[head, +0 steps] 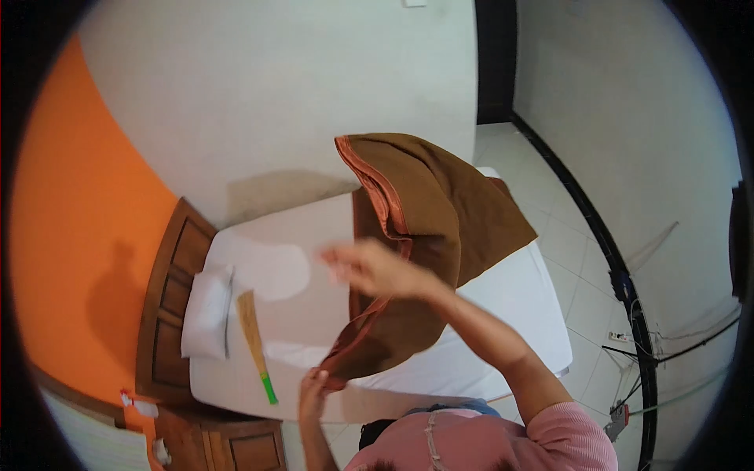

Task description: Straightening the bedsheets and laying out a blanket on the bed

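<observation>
A brown blanket (pixel 430 253) with a shiny orange-brown border billows above the bed, its far part raised in the air. My left hand (pixel 312 391) grips the near bordered corner by the mattress's near edge. My right hand (pixel 368 271), blurred by motion, reaches over the middle of the blanket; its fingers look apart with nothing visible in them. Under the blanket lies a white sheet (pixel 512 306) on the mattress. Left of my hands, a straw hand broom (pixel 253 335) with a green handle rests on the sheet, beside a white pillow (pixel 206 315).
A wooden headboard (pixel 171 300) stands against the orange wall (pixel 65 235). At lower left is a wooden cabinet (pixel 241 444) with a spray bottle (pixel 139 405) near it. Cables and a power strip (pixel 618 337) lie on the tiled floor at right.
</observation>
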